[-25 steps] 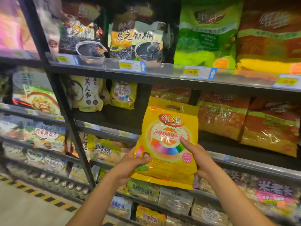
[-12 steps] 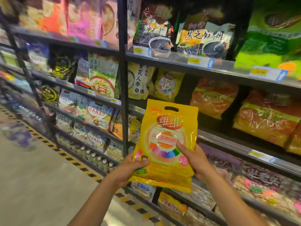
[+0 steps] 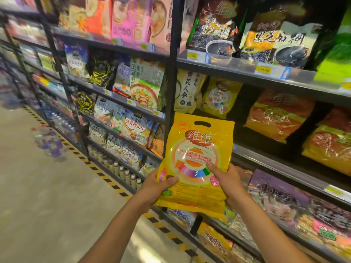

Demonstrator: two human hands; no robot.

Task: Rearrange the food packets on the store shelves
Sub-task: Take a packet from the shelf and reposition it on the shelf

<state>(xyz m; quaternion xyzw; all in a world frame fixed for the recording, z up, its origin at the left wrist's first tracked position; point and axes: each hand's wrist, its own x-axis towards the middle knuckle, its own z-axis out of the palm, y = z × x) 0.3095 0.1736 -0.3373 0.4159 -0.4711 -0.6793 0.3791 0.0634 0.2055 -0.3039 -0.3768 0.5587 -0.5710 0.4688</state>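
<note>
**At the shelf front: yellow packet (image 3: 197, 154) held in two hands, not yet placed**

Just in front of the black post (image 3: 171, 92) that divides two bays, the yellow packet hangs upright in the air, its printed face to the camera, resting on no shelf. The left hand (image 3: 157, 188) grips its lower left edge, thumb across the front and fingers behind. The right hand (image 3: 228, 179) grips the lower right side the same way.

Behind it, right of the post, a second yellow bag (image 3: 220, 97) stands far back on the middle shelf (image 3: 266, 162) just beside a white bag (image 3: 187, 92), with orange bags (image 3: 275, 116) further right. The second bag's print is too blurred to read, so it may or may not be the same product. Shelving by colour alone could put the packet in the wrong row.

Both grips sit low on a glossy, soft packet, so the unsupported top could fold over. Pushed in carelessly, it could tip the white bag or catch on the post.
</note>
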